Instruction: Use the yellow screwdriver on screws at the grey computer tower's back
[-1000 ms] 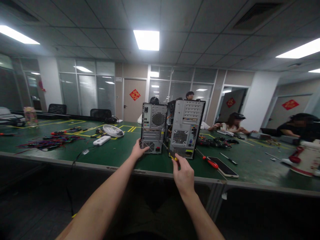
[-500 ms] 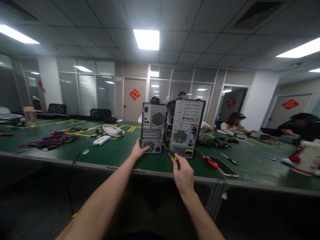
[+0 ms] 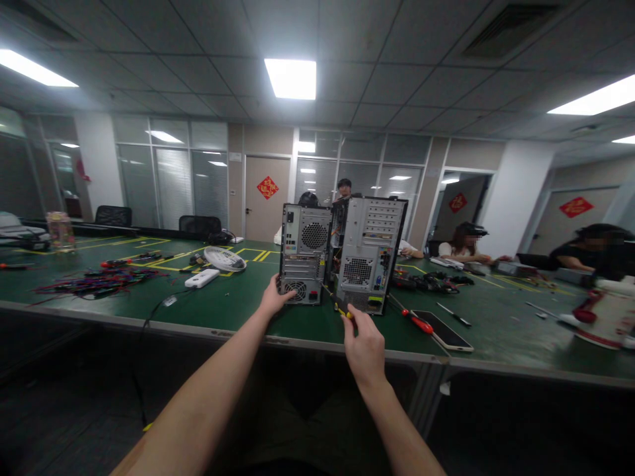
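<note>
Two computer towers stand upright side by side, their rear panels facing me. My left hand [image 3: 276, 297] grips the lower left corner of the smaller tower [image 3: 303, 252], thumb across its bottom fan grille and fingers hidden along its side. In my right hand [image 3: 364, 340] is a screwdriver [image 3: 341, 308] with a yellow and black handle, held between thumb and fingers. Its shaft points up and left at the lower right edge of the smaller tower; I cannot tell what the tip touches. The larger tower [image 3: 370, 251] is just behind the right hand.
Right of the towers lie a red-handled screwdriver [image 3: 421, 322], a phone [image 3: 443, 330] and a cable bundle [image 3: 431, 281]. To the left are a white power strip [image 3: 202, 278], a white round basket [image 3: 225, 259] and a wire heap [image 3: 99, 281]. Co-workers sit at the right; another person is behind the towers.
The person behind the towers has shifted left and shows more of the head. My hands, the screwdriver and the towers look almost unmoved.
</note>
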The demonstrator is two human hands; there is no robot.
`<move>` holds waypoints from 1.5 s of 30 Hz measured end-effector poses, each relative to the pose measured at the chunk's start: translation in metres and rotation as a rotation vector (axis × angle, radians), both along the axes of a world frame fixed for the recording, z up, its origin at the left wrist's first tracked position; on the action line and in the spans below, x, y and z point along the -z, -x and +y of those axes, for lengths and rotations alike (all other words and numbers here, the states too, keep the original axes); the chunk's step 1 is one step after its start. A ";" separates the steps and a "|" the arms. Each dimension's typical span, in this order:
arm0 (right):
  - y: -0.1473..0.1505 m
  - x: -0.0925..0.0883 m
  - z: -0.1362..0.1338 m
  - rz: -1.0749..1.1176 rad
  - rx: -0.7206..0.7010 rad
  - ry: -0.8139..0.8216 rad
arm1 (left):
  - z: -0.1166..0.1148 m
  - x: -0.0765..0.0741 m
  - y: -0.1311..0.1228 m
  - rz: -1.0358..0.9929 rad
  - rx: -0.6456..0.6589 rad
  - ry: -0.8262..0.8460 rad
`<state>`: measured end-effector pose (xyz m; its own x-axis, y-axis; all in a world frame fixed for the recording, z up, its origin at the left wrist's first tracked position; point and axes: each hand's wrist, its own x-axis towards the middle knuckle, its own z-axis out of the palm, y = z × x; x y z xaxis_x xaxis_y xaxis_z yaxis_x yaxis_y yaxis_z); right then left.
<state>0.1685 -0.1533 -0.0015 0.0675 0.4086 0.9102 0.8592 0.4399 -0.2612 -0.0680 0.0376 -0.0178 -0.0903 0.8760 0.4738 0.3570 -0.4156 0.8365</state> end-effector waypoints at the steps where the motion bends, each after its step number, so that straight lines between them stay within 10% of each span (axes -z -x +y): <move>1: 0.000 0.000 0.000 -0.001 0.003 -0.002 | 0.000 0.000 0.000 -0.002 0.002 0.001; 45: -0.001 0.001 0.002 -0.031 0.040 -0.013 | 0.001 0.001 0.000 0.008 -0.006 -0.018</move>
<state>0.1692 -0.1518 -0.0027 0.0555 0.3944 0.9172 0.8836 0.4085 -0.2291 -0.0682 0.0381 -0.0186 -0.0910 0.8667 0.4904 0.3664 -0.4287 0.8258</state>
